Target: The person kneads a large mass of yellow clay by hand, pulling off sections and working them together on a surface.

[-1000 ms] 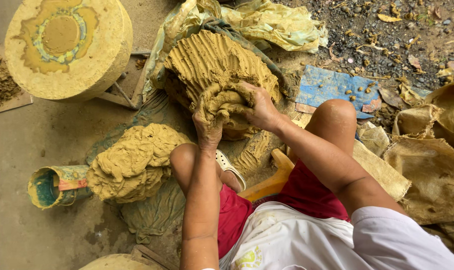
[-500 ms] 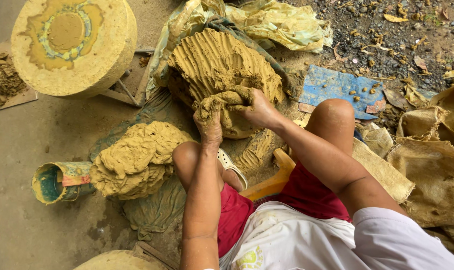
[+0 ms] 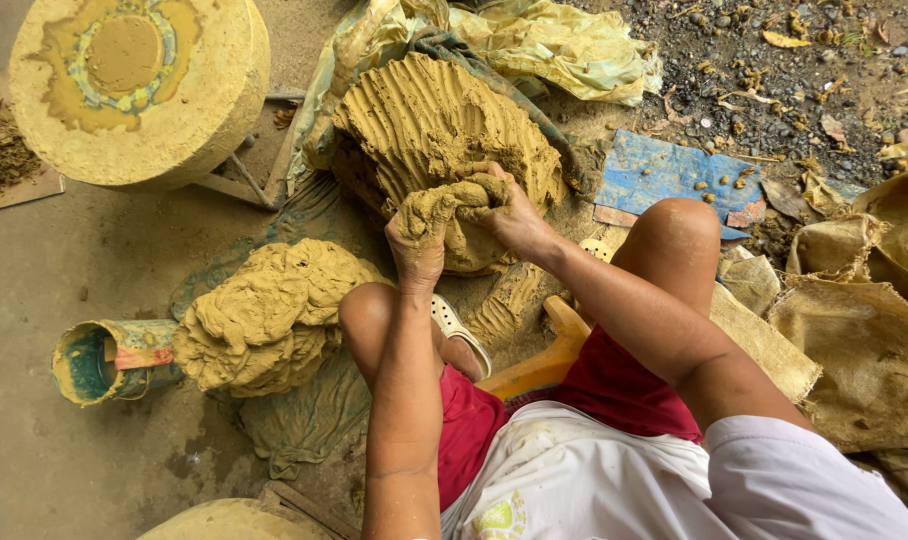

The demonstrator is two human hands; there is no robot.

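A big mound of yellow-brown clay (image 3: pixel 439 125) with finger grooves lies on cloth in front of me. Both hands grip a torn-off lump of clay (image 3: pixel 452 198) at the mound's near side. My left hand (image 3: pixel 419 245) clasps the lump from below and left. My right hand (image 3: pixel 514 215) presses it from the right, fingers curled over its top. A second, smaller pile of clay pieces (image 3: pixel 264 315) rests to the left of my left knee.
A round clay-smeared wheel (image 3: pixel 139 85) stands at top left. A small bucket (image 3: pixel 104 360) lies on its side at left. Yellow plastic sheeting (image 3: pixel 534 40), a blue board (image 3: pixel 664 175), sacks (image 3: pixel 864 330) and gravel lie to the right. I sit on a low wooden stool (image 3: pixel 544 360).
Both hands have pulled the lump away from the mound toward me, and it now hangs free of the mound's face.
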